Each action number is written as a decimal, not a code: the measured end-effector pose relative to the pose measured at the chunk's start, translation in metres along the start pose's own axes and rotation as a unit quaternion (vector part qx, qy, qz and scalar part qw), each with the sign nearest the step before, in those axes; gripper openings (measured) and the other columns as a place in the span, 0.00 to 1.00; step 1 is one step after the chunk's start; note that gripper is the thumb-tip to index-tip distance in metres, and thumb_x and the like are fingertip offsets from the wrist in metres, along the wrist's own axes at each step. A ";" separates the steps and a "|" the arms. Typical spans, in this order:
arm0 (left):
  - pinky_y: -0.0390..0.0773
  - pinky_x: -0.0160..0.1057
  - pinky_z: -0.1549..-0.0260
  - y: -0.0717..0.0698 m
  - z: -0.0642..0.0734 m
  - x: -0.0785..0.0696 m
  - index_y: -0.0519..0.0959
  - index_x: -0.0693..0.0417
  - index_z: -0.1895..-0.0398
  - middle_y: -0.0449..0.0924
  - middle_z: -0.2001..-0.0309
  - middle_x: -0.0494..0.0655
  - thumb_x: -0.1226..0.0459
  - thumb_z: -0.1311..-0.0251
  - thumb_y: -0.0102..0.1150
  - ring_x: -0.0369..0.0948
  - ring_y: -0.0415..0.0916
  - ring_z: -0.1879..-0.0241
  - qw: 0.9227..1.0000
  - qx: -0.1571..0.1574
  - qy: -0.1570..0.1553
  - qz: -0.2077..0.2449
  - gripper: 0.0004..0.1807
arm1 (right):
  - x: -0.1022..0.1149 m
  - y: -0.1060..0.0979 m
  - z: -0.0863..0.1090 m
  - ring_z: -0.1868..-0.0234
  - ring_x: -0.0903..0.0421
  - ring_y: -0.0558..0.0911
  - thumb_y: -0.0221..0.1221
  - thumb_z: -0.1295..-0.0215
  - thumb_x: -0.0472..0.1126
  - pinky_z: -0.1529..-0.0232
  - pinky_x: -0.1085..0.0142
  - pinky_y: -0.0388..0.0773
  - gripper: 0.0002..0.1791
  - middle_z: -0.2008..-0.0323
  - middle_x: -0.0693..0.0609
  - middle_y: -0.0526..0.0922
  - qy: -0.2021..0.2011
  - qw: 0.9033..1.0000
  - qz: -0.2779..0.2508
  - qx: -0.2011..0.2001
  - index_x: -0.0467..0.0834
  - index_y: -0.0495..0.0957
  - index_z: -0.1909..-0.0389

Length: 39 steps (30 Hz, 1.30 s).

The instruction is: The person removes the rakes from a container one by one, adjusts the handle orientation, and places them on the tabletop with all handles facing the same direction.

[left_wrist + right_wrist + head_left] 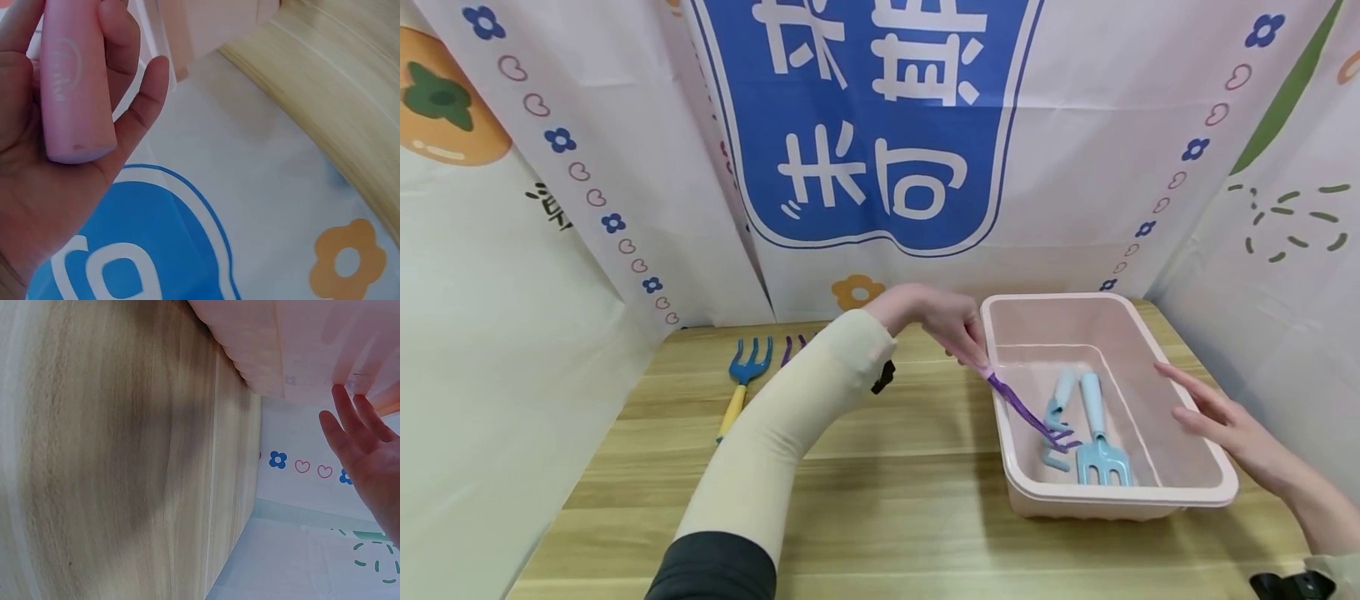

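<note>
My left hand [951, 321] grips a hand rake by its pink handle [76, 94]; its purple tines [1037, 423] point down into the pink plastic bin [1120, 495], over its left rim. Inside the bin lie a light blue hand fork [1097, 433] and a second light blue tool [1058, 404], partly covered by the purple tines. On the bin's right side is my right hand [1232, 421], its fingers fairly straight against the rim and wall. The right wrist view shows that hand [375, 453] beside the bin's outer wall.
A blue fork with a yellow handle [737, 406] lies at the table's back left. Beside it, purple tines [787, 348] of another tool show, mostly hidden behind my left sleeve [782, 425]. A printed cloth [1067, 183] hangs behind the wooden table [887, 525].
</note>
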<state>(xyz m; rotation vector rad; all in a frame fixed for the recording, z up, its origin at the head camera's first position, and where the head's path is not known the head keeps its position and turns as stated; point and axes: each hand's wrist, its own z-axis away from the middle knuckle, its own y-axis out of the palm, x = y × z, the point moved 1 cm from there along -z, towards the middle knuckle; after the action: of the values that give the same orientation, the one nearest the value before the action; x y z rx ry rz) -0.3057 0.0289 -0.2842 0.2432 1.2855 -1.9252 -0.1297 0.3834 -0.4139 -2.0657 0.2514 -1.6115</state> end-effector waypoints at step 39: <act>0.78 0.43 0.70 0.063 0.080 0.052 0.85 0.52 0.59 0.81 0.70 0.47 0.55 0.35 0.61 0.46 0.74 0.71 0.958 -0.230 0.016 0.174 0.11 | 0.002 0.003 0.000 0.42 0.80 0.60 0.44 0.25 0.31 0.56 0.80 0.68 0.33 0.33 0.75 0.54 0.012 1.000 0.003 0.009 0.50 0.48 0.23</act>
<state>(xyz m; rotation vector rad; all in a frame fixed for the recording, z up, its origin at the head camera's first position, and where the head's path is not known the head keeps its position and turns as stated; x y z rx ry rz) -0.2758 -0.0762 -0.3188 0.2421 1.5544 -1.2932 -0.1289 0.3804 -0.4134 -2.0324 0.2500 -1.6299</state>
